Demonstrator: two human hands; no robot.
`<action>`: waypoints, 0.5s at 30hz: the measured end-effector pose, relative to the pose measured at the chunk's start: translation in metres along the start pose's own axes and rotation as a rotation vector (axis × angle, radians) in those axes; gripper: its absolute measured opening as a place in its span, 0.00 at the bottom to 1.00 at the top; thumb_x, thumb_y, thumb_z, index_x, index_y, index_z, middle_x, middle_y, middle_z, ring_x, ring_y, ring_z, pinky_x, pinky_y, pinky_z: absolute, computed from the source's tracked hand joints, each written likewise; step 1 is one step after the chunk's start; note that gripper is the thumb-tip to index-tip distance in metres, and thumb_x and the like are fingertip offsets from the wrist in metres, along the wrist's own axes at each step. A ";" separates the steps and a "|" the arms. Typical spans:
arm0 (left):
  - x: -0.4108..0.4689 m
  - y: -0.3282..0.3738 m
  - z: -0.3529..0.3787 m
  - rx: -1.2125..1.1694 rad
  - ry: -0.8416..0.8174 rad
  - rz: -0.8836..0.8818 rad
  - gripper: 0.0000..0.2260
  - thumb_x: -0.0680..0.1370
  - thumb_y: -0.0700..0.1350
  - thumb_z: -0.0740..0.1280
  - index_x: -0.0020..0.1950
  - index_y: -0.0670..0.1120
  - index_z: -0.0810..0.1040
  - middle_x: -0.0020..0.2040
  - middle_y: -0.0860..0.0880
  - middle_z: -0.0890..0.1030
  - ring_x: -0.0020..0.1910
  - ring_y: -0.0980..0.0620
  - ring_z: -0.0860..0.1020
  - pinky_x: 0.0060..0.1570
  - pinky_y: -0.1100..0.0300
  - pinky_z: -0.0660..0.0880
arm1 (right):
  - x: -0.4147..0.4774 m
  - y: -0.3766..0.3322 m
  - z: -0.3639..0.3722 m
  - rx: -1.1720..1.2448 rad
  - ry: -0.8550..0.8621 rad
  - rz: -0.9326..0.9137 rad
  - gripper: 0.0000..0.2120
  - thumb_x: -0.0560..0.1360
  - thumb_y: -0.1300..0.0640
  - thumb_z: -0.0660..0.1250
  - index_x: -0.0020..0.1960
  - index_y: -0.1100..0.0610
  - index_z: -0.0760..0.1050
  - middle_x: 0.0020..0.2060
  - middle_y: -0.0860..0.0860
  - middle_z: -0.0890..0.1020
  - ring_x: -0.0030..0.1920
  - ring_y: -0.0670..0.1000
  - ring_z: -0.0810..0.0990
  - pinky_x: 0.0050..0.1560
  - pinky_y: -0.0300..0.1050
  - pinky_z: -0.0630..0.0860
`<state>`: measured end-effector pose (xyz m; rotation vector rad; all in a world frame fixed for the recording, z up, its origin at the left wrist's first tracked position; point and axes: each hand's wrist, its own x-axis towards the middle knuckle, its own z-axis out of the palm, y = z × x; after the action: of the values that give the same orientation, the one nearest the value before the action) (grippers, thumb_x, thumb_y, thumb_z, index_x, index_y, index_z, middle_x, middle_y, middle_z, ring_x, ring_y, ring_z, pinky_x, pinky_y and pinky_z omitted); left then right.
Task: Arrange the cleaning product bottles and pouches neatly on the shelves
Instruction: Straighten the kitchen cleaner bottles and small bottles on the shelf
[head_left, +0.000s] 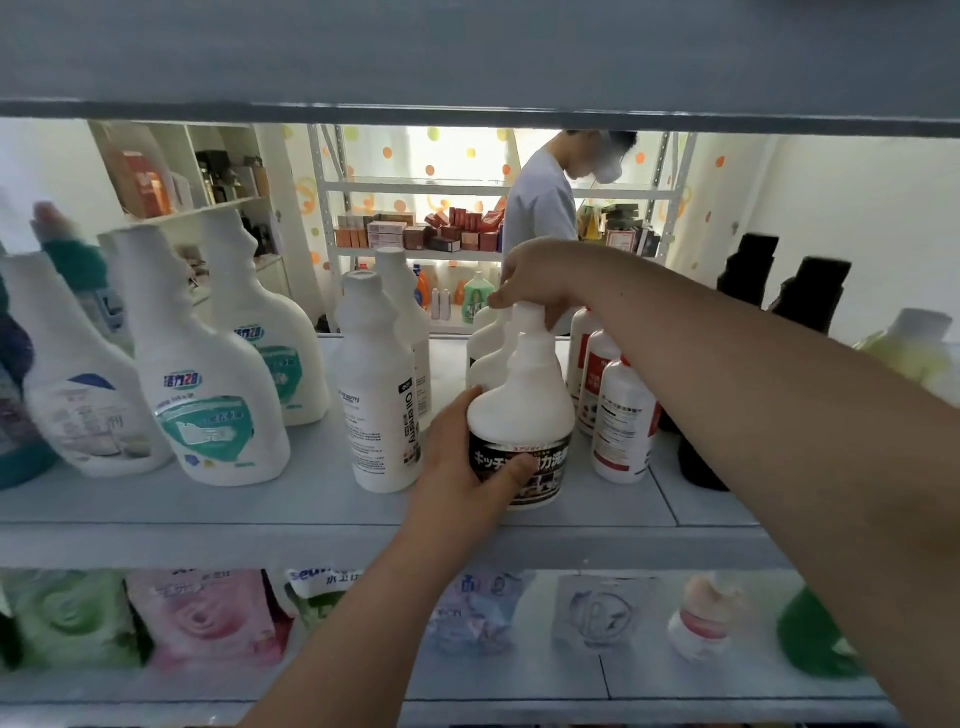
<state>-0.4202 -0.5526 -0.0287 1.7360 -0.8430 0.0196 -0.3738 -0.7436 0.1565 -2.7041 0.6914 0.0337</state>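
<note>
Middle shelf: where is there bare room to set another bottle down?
Bare grey shelf shows between the teal-labelled white spray bottle and the tall white cylindrical bottle, and along the front edge. Crowded around the black-labelled white bottle.

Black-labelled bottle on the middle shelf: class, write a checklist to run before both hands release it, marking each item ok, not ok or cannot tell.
1. Left hand grips black-labelled bottle at its label: ok.
2. Right hand holds its neck: ok.
3. Bottle upright on the shelf: ok.
4. Label faces front: ok.
5. Clear of red-labelled bottle: ok.
6. Clear of Oil Enemy bottle, hidden by left hand: cannot tell.
</note>
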 end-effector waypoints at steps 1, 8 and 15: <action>0.000 0.001 0.000 0.001 0.000 0.003 0.37 0.70 0.59 0.73 0.76 0.54 0.65 0.70 0.56 0.71 0.71 0.54 0.68 0.72 0.49 0.68 | 0.000 -0.001 0.002 0.065 -0.035 0.039 0.24 0.80 0.48 0.70 0.69 0.61 0.71 0.56 0.55 0.78 0.42 0.51 0.78 0.38 0.41 0.76; -0.004 0.005 -0.001 -0.007 0.014 -0.003 0.34 0.72 0.57 0.72 0.76 0.54 0.64 0.70 0.54 0.73 0.69 0.52 0.70 0.71 0.49 0.69 | -0.032 0.010 0.009 0.442 0.176 -0.004 0.15 0.82 0.48 0.66 0.61 0.59 0.75 0.46 0.53 0.80 0.42 0.50 0.81 0.36 0.40 0.82; -0.022 0.006 -0.001 0.131 0.057 0.143 0.32 0.81 0.43 0.67 0.82 0.53 0.55 0.76 0.44 0.64 0.74 0.48 0.64 0.69 0.61 0.60 | -0.130 0.028 0.034 0.172 0.490 -0.135 0.17 0.81 0.49 0.63 0.68 0.50 0.76 0.58 0.45 0.79 0.52 0.48 0.78 0.41 0.34 0.68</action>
<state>-0.4392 -0.5405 -0.0323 1.7852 -0.9392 0.2235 -0.4990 -0.6955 0.1295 -2.5964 0.6029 -0.7079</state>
